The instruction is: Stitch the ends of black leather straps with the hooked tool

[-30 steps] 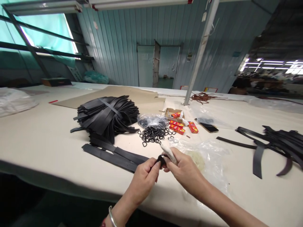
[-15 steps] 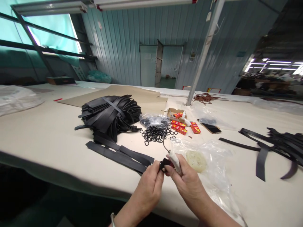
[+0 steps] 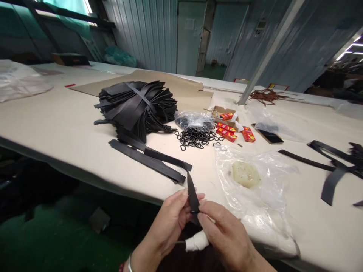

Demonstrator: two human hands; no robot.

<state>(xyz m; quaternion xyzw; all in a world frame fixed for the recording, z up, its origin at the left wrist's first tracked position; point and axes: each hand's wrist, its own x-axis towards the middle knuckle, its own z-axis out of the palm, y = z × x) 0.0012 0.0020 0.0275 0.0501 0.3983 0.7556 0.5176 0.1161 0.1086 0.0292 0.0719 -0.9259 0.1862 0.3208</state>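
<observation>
A long black strap [image 3: 192,192] stands up between my two hands, its lower end folded near a black ring that is partly hidden. My left hand [image 3: 171,221] is closed on the strap from the left. My right hand [image 3: 224,230] pinches the strap's lower part between thumb and fingers. Tucked in the right palm is a tool with a white-wrapped handle [image 3: 197,241]; its thin metal shaft points left, below the strap. Beyond the hands lie loose black straps [image 3: 147,160] and a pile of black D-shaped rings [image 3: 193,138].
A tied bundle of black straps [image 3: 136,105] sits behind the loose ones. Near the rings are red-yellow small boxes [image 3: 226,134], a phone [image 3: 269,136] and a pale wax-like lump [image 3: 245,174] on clear plastic [image 3: 272,196]. A post [image 3: 269,53] rises at the table's back.
The view has tilted down. My hands have come closer to the table's front edge, the strap now stands upright, and the tool has swung from pointing up to pointing left.
</observation>
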